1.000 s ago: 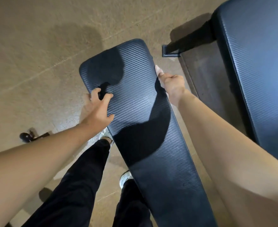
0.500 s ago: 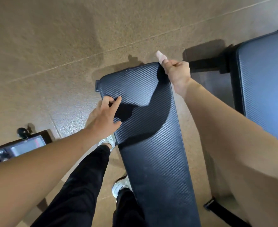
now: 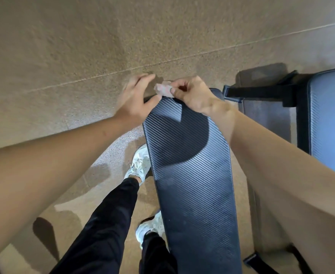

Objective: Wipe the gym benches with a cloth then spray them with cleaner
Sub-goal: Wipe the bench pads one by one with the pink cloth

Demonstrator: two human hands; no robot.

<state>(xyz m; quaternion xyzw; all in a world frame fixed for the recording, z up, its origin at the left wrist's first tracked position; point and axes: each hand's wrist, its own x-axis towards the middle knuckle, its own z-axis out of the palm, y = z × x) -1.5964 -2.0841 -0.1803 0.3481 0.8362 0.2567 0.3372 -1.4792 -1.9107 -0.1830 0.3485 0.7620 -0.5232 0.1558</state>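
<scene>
The right hand (image 3: 192, 95) pinches a small pale cloth (image 3: 163, 89) over the bench's (image 3: 190, 175) far end. The left hand (image 3: 136, 101), fingers spread, reaches beside it; bare floor (image 3: 83, 46) beyond.

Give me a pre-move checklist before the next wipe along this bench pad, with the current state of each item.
1. Cloth in hand: ok. The right hand pinches a small pinkish cloth at the pad's far end.
2. Cloth spread flat for wiping: not ok, it is bunched between the fingertips.
3. Left hand out of the wipe path: not ok, it is at the far left corner of the bench pad, reaching toward the cloth.
4. Pad surface free of objects: ok.
5. Spray cleaner within reach: cannot tell, none is in view.
6. Second bench wiped: cannot tell.
</scene>
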